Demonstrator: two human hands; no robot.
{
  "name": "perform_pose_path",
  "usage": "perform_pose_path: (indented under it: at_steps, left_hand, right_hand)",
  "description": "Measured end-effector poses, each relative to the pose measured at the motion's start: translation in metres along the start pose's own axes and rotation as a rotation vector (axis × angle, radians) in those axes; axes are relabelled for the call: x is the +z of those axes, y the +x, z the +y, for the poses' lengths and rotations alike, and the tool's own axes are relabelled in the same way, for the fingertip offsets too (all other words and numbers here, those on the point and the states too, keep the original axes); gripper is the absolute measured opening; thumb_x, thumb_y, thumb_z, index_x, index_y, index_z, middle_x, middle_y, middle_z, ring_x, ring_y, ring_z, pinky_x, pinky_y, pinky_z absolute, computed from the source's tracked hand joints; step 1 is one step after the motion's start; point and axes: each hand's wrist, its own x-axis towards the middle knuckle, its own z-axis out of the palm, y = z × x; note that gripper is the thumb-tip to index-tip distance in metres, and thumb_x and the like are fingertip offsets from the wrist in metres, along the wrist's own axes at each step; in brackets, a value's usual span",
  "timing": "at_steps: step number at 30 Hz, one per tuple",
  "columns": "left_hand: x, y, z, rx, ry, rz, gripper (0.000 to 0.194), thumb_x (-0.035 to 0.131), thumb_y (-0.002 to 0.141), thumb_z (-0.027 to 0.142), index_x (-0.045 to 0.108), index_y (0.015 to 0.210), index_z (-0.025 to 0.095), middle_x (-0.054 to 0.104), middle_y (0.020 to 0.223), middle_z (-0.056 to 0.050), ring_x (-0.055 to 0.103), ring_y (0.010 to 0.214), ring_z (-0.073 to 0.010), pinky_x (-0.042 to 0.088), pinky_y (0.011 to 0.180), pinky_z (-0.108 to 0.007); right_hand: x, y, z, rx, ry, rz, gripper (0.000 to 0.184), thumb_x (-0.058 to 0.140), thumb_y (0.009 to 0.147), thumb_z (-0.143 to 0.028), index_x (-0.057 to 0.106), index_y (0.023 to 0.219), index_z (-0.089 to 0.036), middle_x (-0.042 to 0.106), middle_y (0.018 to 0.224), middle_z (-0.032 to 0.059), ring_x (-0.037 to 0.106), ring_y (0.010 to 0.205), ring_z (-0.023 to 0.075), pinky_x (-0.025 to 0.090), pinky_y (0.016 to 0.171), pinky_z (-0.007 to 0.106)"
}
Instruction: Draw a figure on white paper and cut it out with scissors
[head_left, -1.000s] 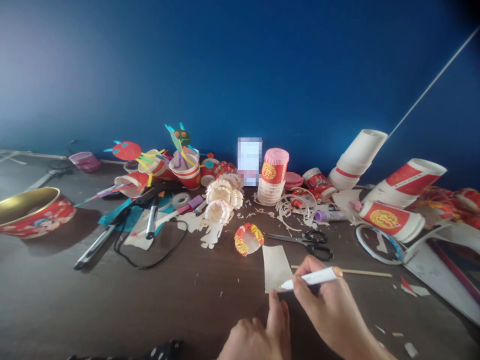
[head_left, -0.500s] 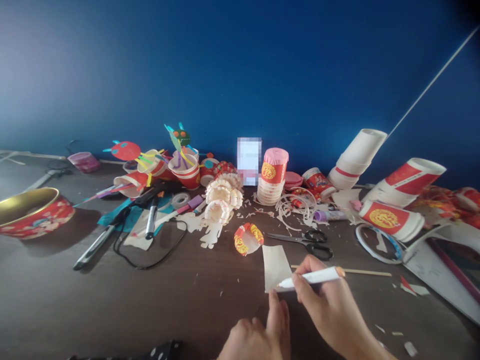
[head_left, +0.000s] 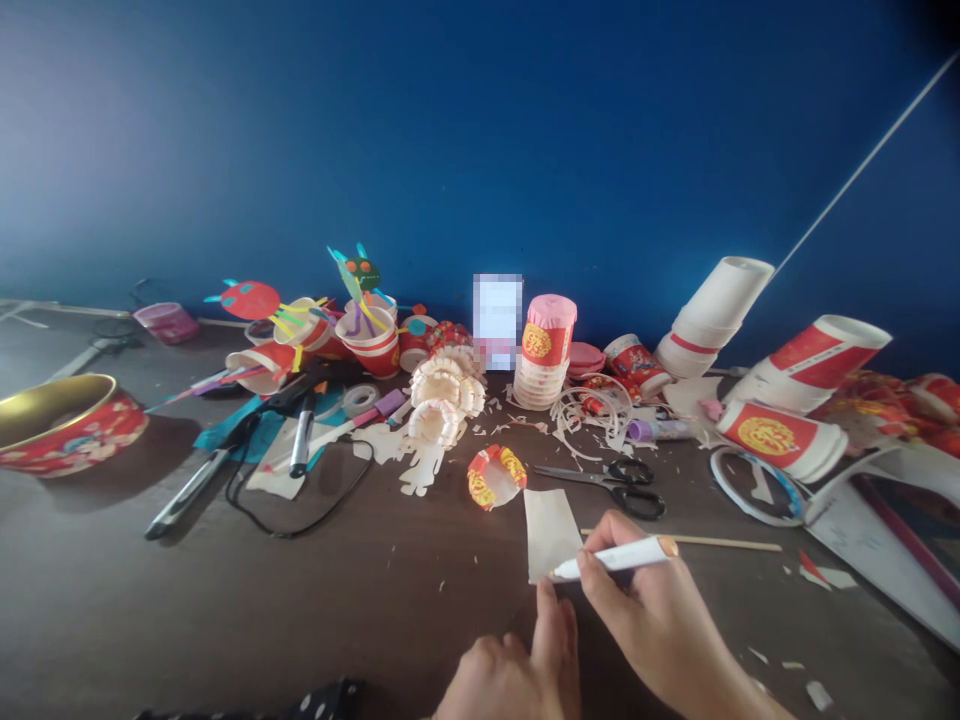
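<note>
A pale paper strip [head_left: 552, 535] lies flat on the dark tabletop [head_left: 225, 600]. My right hand [head_left: 652, 620] grips a white marker pen [head_left: 615, 558] with an orange end cap, and the pen's tip rests near the strip's lower right corner. My left hand [head_left: 517, 670] sits at the bottom of the view, its fingertips against the strip's lower edge. Just above the strip are a red-and-gold paper cup ring [head_left: 495, 478] and black-handled scissors [head_left: 611, 480]. A wooden stick [head_left: 712, 541] lies behind my right hand.
Paper scraps litter the table. Behind them stand white paper lanterns [head_left: 439, 400], stacked red paper cups [head_left: 544, 350], and tape [head_left: 360, 400]. A red-and-gold bowl [head_left: 64, 425] sits far left, and large cup stacks [head_left: 806, 365] lie right against a blue wall [head_left: 480, 130].
My right hand and the marker pen have shifted slightly left, with the tip moving further onto the strip. My left hand and the strip look unchanged.
</note>
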Motion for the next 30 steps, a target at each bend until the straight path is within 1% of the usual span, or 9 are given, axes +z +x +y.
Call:
perform_pose_path:
  at_steps: [5, 9, 15, 20, 26, 30]
  left_hand:
    - [-0.0014, 0.0005, -0.0003, 0.033, 0.012, 0.012, 0.039, 0.045, 0.079, 0.011, 0.049, 0.118, 0.008, 0.063, 0.098, -0.021, 0.054, 0.041, -0.0105, 0.042, 0.036, -0.020]
    - [0.0005, -0.0011, 0.0000, 0.019, 0.005, -0.002, 0.040, 0.042, 0.080, 0.011, 0.048, 0.119, 0.008, 0.062, 0.099, -0.022, 0.055, 0.042, -0.0108, 0.043, 0.037, -0.020]
    - [0.0031, -0.0014, 0.0009, 0.013, -0.004, -0.016, 0.039, 0.042, 0.081, 0.012, 0.049, 0.118, 0.008, 0.064, 0.096, -0.021, 0.055, 0.042, -0.0117, 0.043, 0.037, -0.021]
    - [0.0016, -0.0017, -0.0004, 0.001, -0.026, 0.005, 0.040, 0.043, 0.080, 0.012, 0.048, 0.120, 0.009, 0.063, 0.098, -0.022, 0.055, 0.041, -0.0106, 0.042, 0.036, -0.019]
    - [0.0046, -0.0024, 0.0005, -0.016, -0.028, -0.009, 0.040, 0.045, 0.080, 0.013, 0.048, 0.119, 0.008, 0.064, 0.094, -0.021, 0.055, 0.041, -0.0110, 0.042, 0.036, -0.019]
    - [-0.0005, 0.0004, -0.0012, 0.043, -0.005, -0.023, 0.038, 0.044, 0.081, 0.014, 0.049, 0.117, 0.009, 0.063, 0.097, -0.021, 0.056, 0.042, -0.0113, 0.043, 0.038, -0.020]
  right_hand:
    - [-0.0002, 0.0015, -0.0019, 0.026, -0.019, 0.039, 0.018, 0.044, 0.077, -0.027, 0.044, 0.060, -0.021, 0.047, 0.045, -0.0050, 0.046, 0.041, 0.0129, 0.033, 0.041, 0.021]
    - [-0.0002, 0.0007, -0.0018, 0.028, 0.022, 0.060, 0.020, 0.043, 0.077, -0.028, 0.043, 0.059, -0.021, 0.045, 0.044, -0.0053, 0.044, 0.039, 0.0122, 0.032, 0.038, 0.021]
    - [0.0000, 0.0001, 0.0004, 0.019, 0.021, 0.001, 0.017, 0.044, 0.078, -0.028, 0.045, 0.063, -0.021, 0.048, 0.047, -0.0047, 0.046, 0.042, 0.0126, 0.034, 0.042, 0.021]
    - [-0.0001, 0.0006, -0.0005, 0.034, 0.015, 0.038, 0.018, 0.043, 0.077, -0.027, 0.043, 0.060, -0.021, 0.045, 0.045, -0.0049, 0.044, 0.041, 0.0124, 0.032, 0.040, 0.021]
    - [-0.0009, 0.0001, -0.0018, 0.006, 0.031, 0.007, 0.018, 0.044, 0.077, -0.027, 0.044, 0.061, -0.021, 0.046, 0.047, -0.0046, 0.045, 0.042, 0.0122, 0.033, 0.041, 0.021]
    - [-0.0026, 0.0014, 0.0016, 0.046, 0.078, 0.076, 0.019, 0.045, 0.077, -0.028, 0.043, 0.059, -0.021, 0.045, 0.045, -0.0045, 0.042, 0.040, 0.0118, 0.032, 0.039, 0.021]
